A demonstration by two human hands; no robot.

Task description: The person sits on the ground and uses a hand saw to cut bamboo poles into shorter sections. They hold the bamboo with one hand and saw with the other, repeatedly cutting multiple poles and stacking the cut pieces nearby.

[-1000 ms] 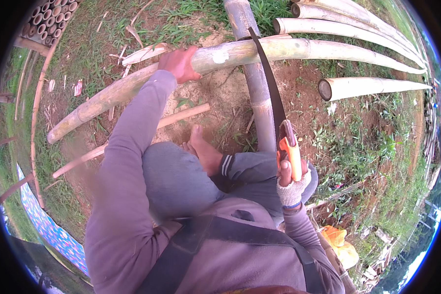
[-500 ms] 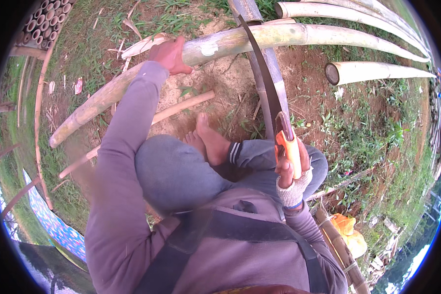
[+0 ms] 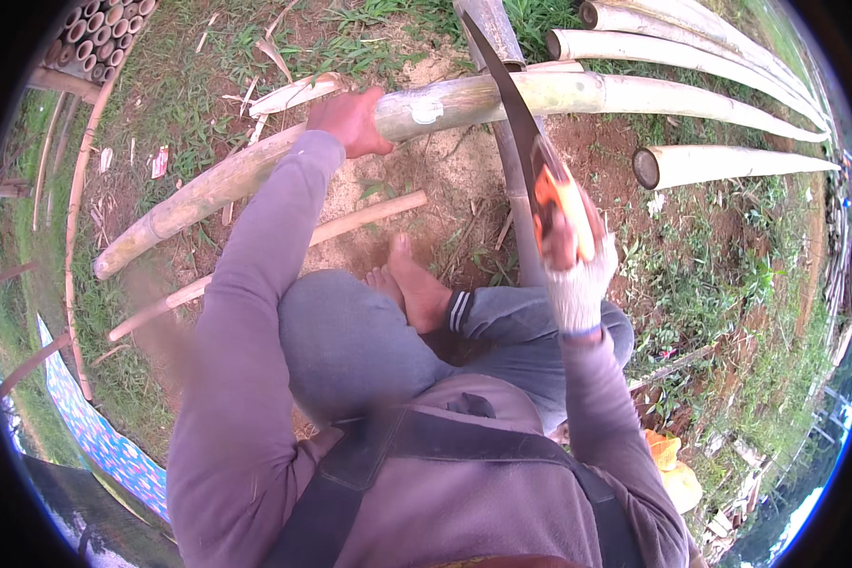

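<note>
Bamboo pole, one, laid across a bamboo support, presumably for firm backing; left grip clasped over the pole, seemingly to steady it; right grip, gloved, wrapped around the orange handle of a saw crossing the pole.

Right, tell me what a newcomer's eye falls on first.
Probably the orange-handled saw in the gloved right hand, crossing a long bamboo pole at upper centre. The left hand clasps that pole left of the saw. Then comes the blue patterned sheet at lower left.
</note>
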